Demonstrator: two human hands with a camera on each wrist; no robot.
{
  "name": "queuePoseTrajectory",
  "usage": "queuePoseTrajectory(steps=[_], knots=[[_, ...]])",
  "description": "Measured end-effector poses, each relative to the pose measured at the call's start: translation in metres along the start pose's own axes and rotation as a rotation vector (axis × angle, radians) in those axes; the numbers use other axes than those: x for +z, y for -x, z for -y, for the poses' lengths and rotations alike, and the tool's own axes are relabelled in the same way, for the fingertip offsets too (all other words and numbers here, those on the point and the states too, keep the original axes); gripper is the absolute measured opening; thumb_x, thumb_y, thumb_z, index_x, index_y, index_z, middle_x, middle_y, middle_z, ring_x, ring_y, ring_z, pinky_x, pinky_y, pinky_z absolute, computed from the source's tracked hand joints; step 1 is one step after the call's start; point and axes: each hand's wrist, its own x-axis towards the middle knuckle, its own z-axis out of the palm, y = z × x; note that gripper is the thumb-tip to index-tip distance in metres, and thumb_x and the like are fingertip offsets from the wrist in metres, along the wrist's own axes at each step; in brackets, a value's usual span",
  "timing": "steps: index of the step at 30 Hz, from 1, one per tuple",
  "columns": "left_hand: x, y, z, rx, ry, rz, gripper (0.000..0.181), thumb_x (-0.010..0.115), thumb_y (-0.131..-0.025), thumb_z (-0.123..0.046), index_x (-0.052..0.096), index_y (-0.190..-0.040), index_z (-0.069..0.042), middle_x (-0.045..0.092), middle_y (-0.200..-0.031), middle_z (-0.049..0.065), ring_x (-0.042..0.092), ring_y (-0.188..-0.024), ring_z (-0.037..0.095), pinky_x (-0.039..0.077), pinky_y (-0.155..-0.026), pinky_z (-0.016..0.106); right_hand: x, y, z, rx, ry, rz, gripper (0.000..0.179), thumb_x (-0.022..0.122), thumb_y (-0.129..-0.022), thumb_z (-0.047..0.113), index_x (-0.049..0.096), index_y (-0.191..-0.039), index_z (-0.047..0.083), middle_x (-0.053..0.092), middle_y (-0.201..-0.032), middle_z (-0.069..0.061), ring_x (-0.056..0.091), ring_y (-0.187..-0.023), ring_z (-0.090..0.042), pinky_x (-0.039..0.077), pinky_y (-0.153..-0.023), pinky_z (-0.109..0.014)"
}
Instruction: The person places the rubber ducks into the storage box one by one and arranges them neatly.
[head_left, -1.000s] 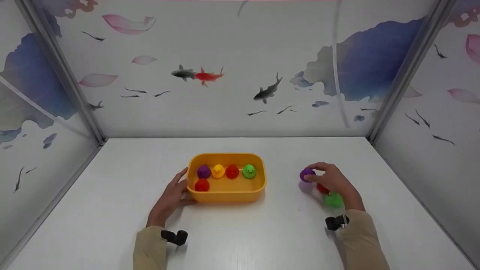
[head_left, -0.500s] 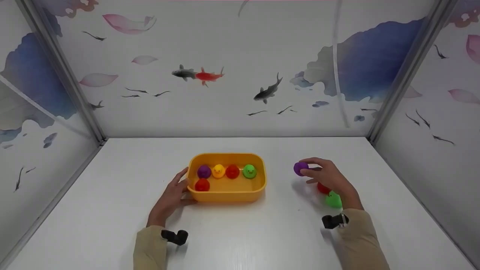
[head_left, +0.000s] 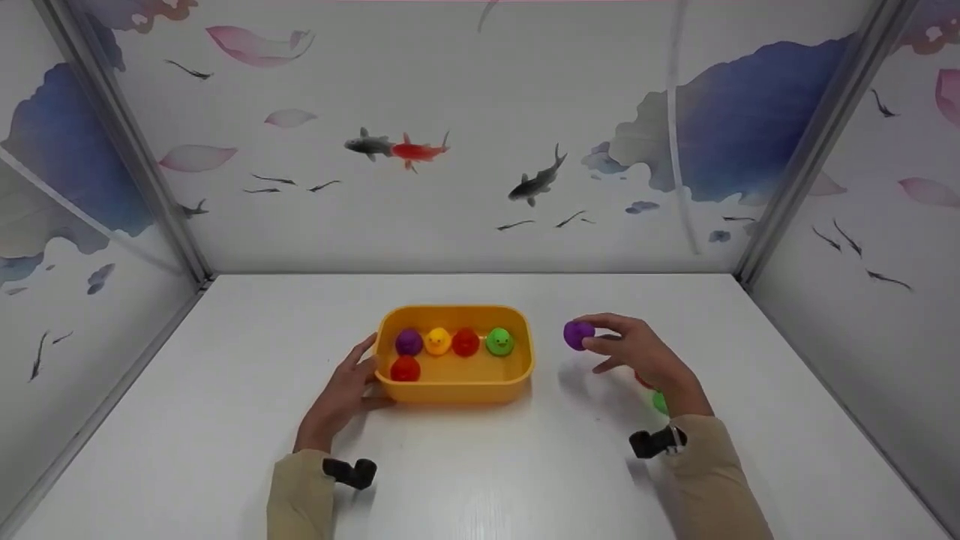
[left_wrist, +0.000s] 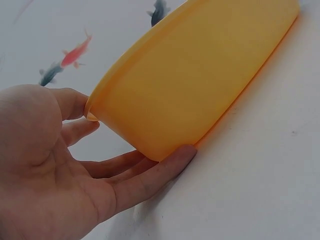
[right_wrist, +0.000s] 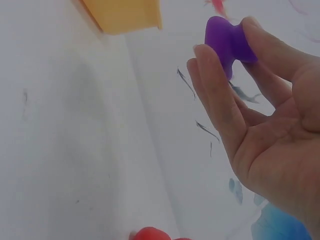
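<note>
My right hand (head_left: 637,349) pinches a small purple toy duck (head_left: 578,335) between thumb and fingertips, above the table and to the right of a yellow plastic bin (head_left: 450,394). In the right wrist view the purple duck (right_wrist: 225,42) shows its narrow waist; its face is not visible. Against the bin's left end rests my left hand (head_left: 337,394), with its fingers spread and fairly straight along the rim and the lower wall. Inside the bin are a purple duck (head_left: 409,343), a yellow duck (head_left: 438,341), a green duck (head_left: 499,342) and two red ones (head_left: 465,342).
A red duck (head_left: 643,379) and a green duck (head_left: 660,403) sit on the white table (head_left: 480,465), partly hidden behind the right hand and wrist. White panels (head_left: 465,232) painted with fish and petals enclose the back and both sides.
The right hand has lifted the purple duck and moved left with it toward the bin, away from the red and green ducks. The left hand and the bin have stayed in place.
</note>
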Motion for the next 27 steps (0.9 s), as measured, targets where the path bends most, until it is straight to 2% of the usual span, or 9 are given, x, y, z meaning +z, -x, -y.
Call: queuePoseTrajectory(steps=[6,11,18,21,27], knots=[[0.000,0.000,0.000,-0.005,-0.010,-0.006,0.060,0.043,-0.106,-0.036,0.018,-0.161,-0.033,0.037,-0.161,0.015,0.056,-0.132,0.034,0.058,-0.097,0.042,0.011,-0.003,0.005,-0.077,-0.043,0.062,0.053,0.070,-0.093,0.035,0.057,-0.141,0.015,0.054,-0.144,-0.016,0.058,-0.122,-0.028,0.062,-0.086,-0.034],[0.000,-0.001,0.001,0.005,-0.005,0.005,0.058,0.041,-0.107,-0.035,0.019,-0.160,-0.033,0.037,-0.160,0.017,0.055,-0.133,0.035,0.058,-0.096,0.042,0.021,-0.005,0.010,-0.113,-0.061,0.096,0.053,0.065,-0.097,0.030,0.053,-0.144,0.009,0.052,-0.145,-0.017,0.060,-0.120,-0.026,0.059,-0.095,-0.030],[0.000,0.000,0.000,-0.007,0.002,0.006,0.060,0.043,-0.105,-0.036,0.018,-0.160,-0.035,0.037,-0.161,0.017,0.054,-0.135,0.035,0.058,-0.096,0.042,0.038,-0.007,0.018,-0.047,-0.020,0.058,0.048,0.066,-0.096,0.029,0.057,-0.141,0.015,0.059,-0.139,-0.012,0.062,-0.117,-0.023,0.049,-0.111,-0.044],[0.000,0.000,0.000,-0.006,-0.002,0.005,0.060,0.043,-0.105,-0.037,0.019,-0.160,-0.035,0.037,-0.161,0.015,0.053,-0.135,0.035,0.058,-0.097,0.042,0.043,-0.009,0.022,-0.021,-0.013,0.049,0.048,0.067,-0.096,0.029,0.057,-0.141,0.017,0.060,-0.138,-0.010,0.061,-0.120,-0.024,0.047,-0.113,-0.047],[0.000,-0.001,0.002,-0.001,-0.009,0.003,0.058,0.041,-0.106,-0.038,0.019,-0.160,-0.036,0.037,-0.161,0.015,0.054,-0.134,0.035,0.058,-0.098,0.042,0.052,-0.009,0.032,-0.020,-0.010,0.019,0.047,0.066,-0.096,0.030,0.056,-0.139,0.014,0.061,-0.136,-0.011,0.063,-0.117,-0.024,0.048,-0.112,-0.046]])
